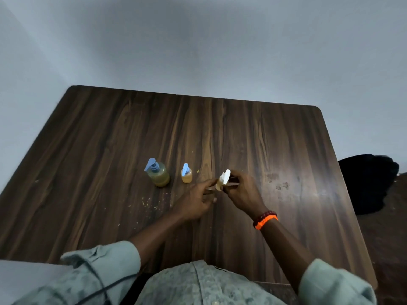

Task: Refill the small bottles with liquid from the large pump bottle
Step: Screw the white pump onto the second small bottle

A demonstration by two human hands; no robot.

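Your left hand (196, 200) and right hand (240, 192) gripped a white-topped small bottle (221, 182), fingers curled round it, large pump bottle (157, 175) standing apart on the table (110, 139).

We reach both forearms forward, sleeves rolled to the elbows. Our left grip (196, 200) and right grip (240, 192) meet at the middle, fingers curled in a pinch; bead bands (265, 219) circle our right wrist.

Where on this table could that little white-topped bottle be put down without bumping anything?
Bare wood lies right of the right hand, toward the table edge, and behind the bottles. It is crowded left of the left hand: small bottle, large pump bottle.
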